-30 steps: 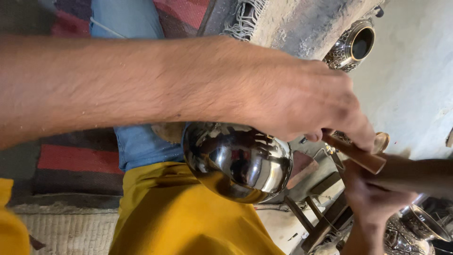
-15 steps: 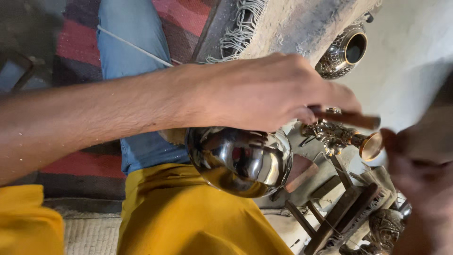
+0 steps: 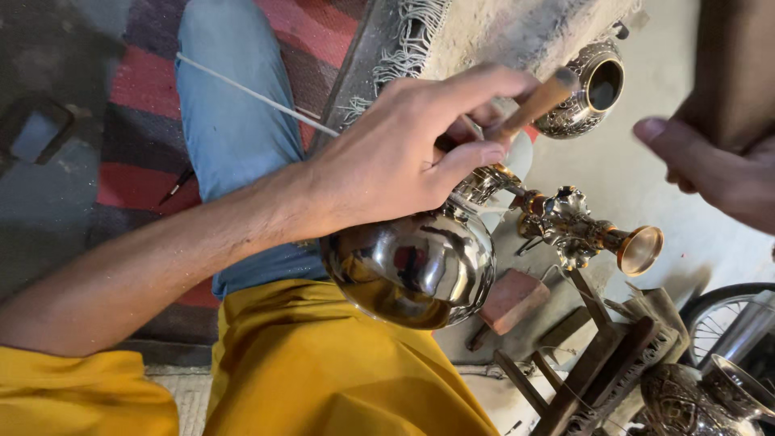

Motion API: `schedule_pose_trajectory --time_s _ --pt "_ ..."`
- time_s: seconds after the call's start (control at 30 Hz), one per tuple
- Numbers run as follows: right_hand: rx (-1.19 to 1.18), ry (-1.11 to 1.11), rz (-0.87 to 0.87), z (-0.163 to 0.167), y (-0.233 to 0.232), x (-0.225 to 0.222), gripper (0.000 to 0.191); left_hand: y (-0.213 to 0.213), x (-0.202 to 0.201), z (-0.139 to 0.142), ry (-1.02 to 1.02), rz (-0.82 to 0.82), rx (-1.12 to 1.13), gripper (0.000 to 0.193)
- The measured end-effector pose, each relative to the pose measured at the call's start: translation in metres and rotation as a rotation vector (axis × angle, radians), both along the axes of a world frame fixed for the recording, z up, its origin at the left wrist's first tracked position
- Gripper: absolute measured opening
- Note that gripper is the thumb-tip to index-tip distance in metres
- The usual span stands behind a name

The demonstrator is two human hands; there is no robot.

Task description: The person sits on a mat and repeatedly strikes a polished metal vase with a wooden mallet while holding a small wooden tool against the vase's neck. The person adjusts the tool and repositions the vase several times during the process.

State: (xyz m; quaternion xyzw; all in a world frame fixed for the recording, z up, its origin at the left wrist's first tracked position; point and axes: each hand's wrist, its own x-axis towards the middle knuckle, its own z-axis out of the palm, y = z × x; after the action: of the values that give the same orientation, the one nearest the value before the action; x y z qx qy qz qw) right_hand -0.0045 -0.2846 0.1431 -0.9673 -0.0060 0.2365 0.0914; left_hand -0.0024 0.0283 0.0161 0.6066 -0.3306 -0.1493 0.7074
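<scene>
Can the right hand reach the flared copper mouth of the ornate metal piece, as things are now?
Probably yes. The right hand hangs open and empty above the copper mouth, with only bare floor showing between them. The left hand, holding a wooden-handled tool, is over the polished round vessel, off to the side.

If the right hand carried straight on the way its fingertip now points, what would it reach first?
The right hand points leftward, roughly at the wooden handle held in the left hand. That handle looks first in line, with bare floor between; the engraved pot sits just behind it. Depth is unclear from one view.
</scene>
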Motion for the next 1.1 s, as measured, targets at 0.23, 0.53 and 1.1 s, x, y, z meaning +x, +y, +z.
schedule_pose_trajectory --time_s 0.23,0.53,1.1 --pt "0.184 -0.052 0.099 0.008 0.026 0.022 0.03 0.005 0.003 0.007 -0.013 0.032 0.0 0.042" --pt "0.201 -0.149 -0.069 -0.008 -0.018 -0.042 0.02 -0.004 0.015 0.009 -0.17 -0.12 0.004 0.049" --pt "0.208 -0.652 -0.175 -0.038 0.016 -0.163 0.018 -0.009 0.047 0.028 -0.424 -0.53 0.12 0.047"
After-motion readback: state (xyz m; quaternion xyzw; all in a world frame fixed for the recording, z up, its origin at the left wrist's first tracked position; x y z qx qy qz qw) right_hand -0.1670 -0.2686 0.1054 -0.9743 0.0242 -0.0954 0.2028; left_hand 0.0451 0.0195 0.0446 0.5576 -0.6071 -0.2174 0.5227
